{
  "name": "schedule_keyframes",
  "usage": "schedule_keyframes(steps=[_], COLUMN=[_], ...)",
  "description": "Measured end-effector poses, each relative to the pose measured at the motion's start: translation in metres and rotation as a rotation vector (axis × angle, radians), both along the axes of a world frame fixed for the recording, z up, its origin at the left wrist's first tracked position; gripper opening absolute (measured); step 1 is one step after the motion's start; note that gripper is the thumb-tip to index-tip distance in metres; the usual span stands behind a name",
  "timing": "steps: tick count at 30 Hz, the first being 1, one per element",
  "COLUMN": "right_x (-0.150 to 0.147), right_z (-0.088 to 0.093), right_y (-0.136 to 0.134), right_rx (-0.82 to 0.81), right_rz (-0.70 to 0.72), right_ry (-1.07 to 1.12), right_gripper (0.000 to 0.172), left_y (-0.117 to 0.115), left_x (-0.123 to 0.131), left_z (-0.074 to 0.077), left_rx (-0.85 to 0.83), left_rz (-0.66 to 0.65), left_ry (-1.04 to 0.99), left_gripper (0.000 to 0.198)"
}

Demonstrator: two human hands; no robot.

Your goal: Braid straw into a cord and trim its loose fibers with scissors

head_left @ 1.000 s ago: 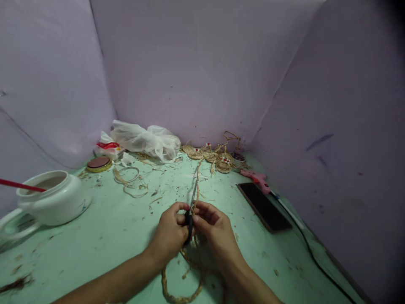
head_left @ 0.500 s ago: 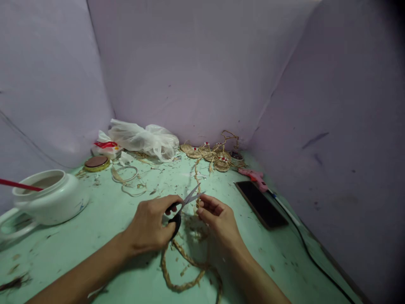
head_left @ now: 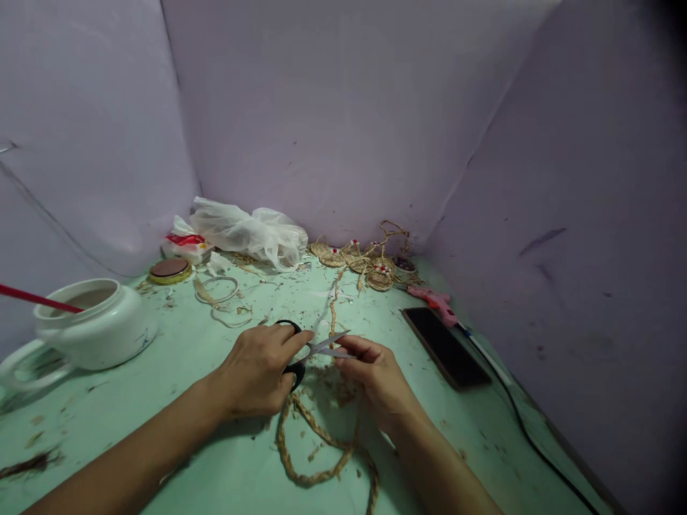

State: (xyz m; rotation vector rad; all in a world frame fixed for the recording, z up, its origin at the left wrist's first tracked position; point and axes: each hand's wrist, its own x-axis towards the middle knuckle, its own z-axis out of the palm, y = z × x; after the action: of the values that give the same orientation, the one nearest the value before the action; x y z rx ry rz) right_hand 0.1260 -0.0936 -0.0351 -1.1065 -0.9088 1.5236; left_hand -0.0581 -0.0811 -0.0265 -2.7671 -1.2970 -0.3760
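My left hand (head_left: 262, 368) is closed round the black handles of a pair of scissors (head_left: 322, 347). The blades are parted and point right, close to the fingers of my right hand (head_left: 376, 372). Between thumb and fingers, my right hand pinches a thin braided straw cord (head_left: 333, 307), which runs away from me towards the back of the table. The blades lie across this cord at the fingertips; whether they touch it I cannot tell. Nearer to me, a thicker part of the braided cord (head_left: 305, 481) lies in a loop on the green table.
A white pot (head_left: 101, 332) with a red stick stands left. Behind are a plastic bag (head_left: 252, 232), a round tin (head_left: 170, 269) and woven straw discs (head_left: 380, 277) with red beads. To the right lie a phone (head_left: 445, 347) and a pink glue gun (head_left: 434, 300) with its cable.
The scissors have turned from pointing up and right to nearly level, their blades now at my right fingertips. My left hand has rotated with them. The whole view has shifted slightly.
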Motion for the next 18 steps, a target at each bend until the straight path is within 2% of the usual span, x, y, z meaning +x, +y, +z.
schedule_keyframes(steps=[5, 10, 14, 18], right_x=[0.0026, 0.0026, 0.0031, 0.0035], right_z=[0.0037, -0.0014, -0.0061, -0.0029], right_y=[-0.0015, 0.0006, 0.0035, 0.0015], right_rx=[-0.055, -0.064, -0.079, -0.069], right_rz=[0.057, 0.099, 0.104, 0.094], right_ry=[0.069, 0.075, 0.066, 0.053], right_gripper=[0.026, 0.024, 0.023, 0.025], left_y=[0.0024, 0.003, 0.0034, 0.0048], left_x=[-0.0035, -0.0059, -0.0065, -0.0076], left_z=[0.0019, 0.0011, 0.0002, -0.0017], left_rx=[-0.038, -0.094, -0.188, -0.25], left_rz=[-0.027, -0.055, -0.078, -0.093], left_ry=[0.031, 0.045, -0.021, -0.096], left_gripper=[0.053, 0.055, 0.054, 0.045])
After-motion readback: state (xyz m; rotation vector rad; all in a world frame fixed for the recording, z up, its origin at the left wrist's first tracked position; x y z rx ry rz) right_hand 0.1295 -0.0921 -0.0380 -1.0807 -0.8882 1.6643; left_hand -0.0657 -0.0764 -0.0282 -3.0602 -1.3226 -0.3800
